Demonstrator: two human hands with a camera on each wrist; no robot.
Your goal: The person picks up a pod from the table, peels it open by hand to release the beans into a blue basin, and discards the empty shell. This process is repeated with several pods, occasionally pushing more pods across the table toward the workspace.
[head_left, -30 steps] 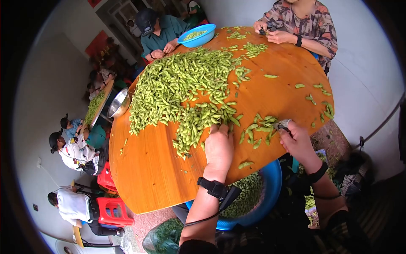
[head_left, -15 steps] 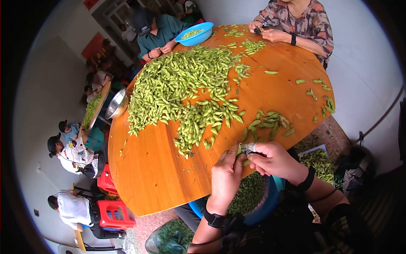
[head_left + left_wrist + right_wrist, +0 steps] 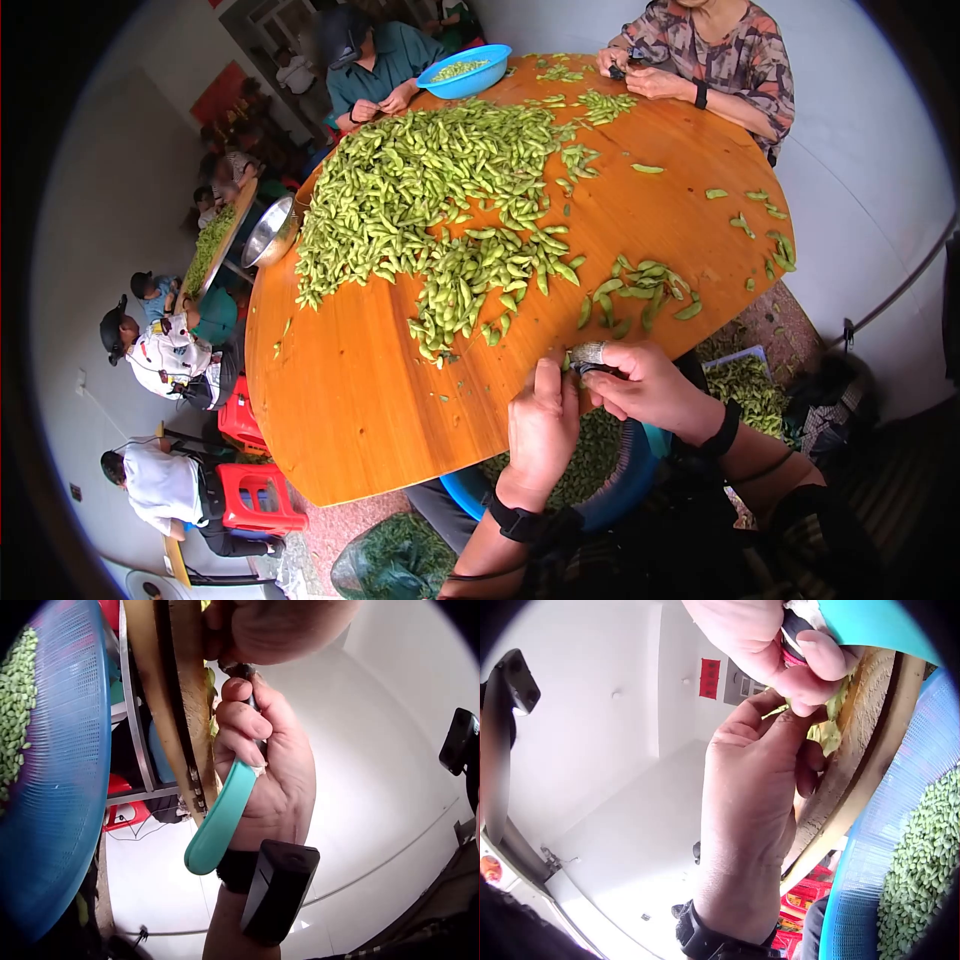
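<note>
My left hand [image 3: 543, 430] pinches a green soybean pod [image 3: 774, 712] at the near table edge, most of it hidden by the fingers. Meeting it fingertip to fingertip, my right hand [image 3: 655, 390] has its fingers curled round a tool with a teal handle [image 3: 221, 817]; the tool's working end is hidden. A grey wrap [image 3: 588, 353] covers the right thumb tip. Beneath both hands sits a blue mesh basket [image 3: 67, 750] holding shelled green beans [image 3: 922, 862]. Several loose pods [image 3: 645, 285] lie on the table just beyond the right hand.
A big heap of pods [image 3: 430, 190] covers the far left of the wooden table [image 3: 360, 420]. Across it, two people sit working, near a blue bowl [image 3: 465, 75]. A metal bowl [image 3: 268, 235], red stools [image 3: 255, 497] and a crate of pods [image 3: 750, 395] stand around.
The left hand has left the pod heap and come back to the table edge with a pod. The right hand has moved left and nearer to meet it, and both now stay together there.
</note>
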